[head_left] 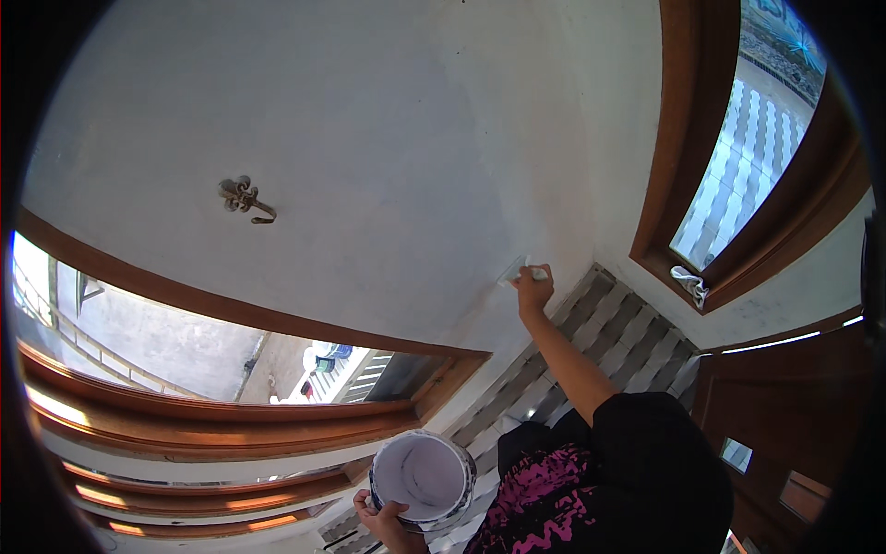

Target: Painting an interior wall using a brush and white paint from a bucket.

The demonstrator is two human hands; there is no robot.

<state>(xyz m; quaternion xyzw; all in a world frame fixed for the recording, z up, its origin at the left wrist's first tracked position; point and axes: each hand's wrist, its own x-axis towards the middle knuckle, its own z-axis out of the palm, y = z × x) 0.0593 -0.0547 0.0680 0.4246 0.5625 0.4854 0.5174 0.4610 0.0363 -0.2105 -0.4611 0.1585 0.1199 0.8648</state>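
Observation:
My left hand (pixel 386 524) grips the near left side of a round paint bucket (pixel 377 482), its thumb over the rim. The pale inside of the bucket shows, with white smears around the edge. My right arm reaches forward to the white wall (pixel 369 138). Closed around a small flat paintbrush (pixel 513 269), my right hand (pixel 534 289) holds its pale head against or very near the wall's lower right part. The fingers partly cover the handle.
A metal hook (pixel 245 198) juts from the wall at left. Wood-framed windows (pixel 305 337) border it below left, and another wooden frame (pixel 666 157) stands at right. A crumpled white cloth (pixel 690 286) lies on that frame. Patterned floor tiles (pixel 620 319) and a brown door (pixel 784 415) are to the right.

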